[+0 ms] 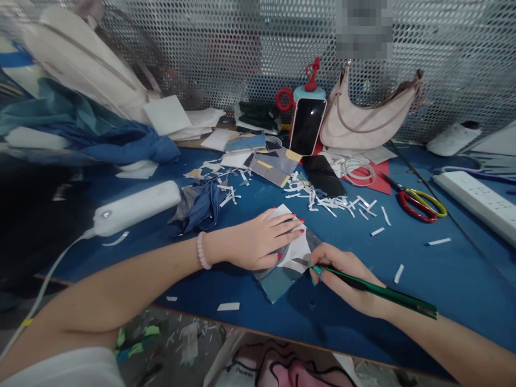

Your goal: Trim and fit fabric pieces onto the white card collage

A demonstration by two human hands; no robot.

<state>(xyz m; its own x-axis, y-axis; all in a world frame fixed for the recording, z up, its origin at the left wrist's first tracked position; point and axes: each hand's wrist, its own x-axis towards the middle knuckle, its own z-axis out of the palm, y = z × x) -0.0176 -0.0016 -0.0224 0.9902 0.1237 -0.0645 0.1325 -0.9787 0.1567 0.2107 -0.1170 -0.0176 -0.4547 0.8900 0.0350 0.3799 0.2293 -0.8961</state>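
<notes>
My left hand [258, 241] lies flat, fingers stretched out, pressing a white paper piece [297, 248] onto a grey-blue fabric patch [278, 282] on the blue table [423, 279]. My right hand [346, 279] is closed in a pinch round a long green tool [382, 293] like a pencil or blade. Its tip touches the edge of the white paper beside my left fingertips.
Red and yellow scissors [421, 203] lie to the right, a white power strip [479, 201] beyond them. A phone [307, 126] leans upright at the back, next to a beige bag [371, 115]. Paper scraps [322, 199], fabric pieces [199, 207] and a white device [135, 207] lie around.
</notes>
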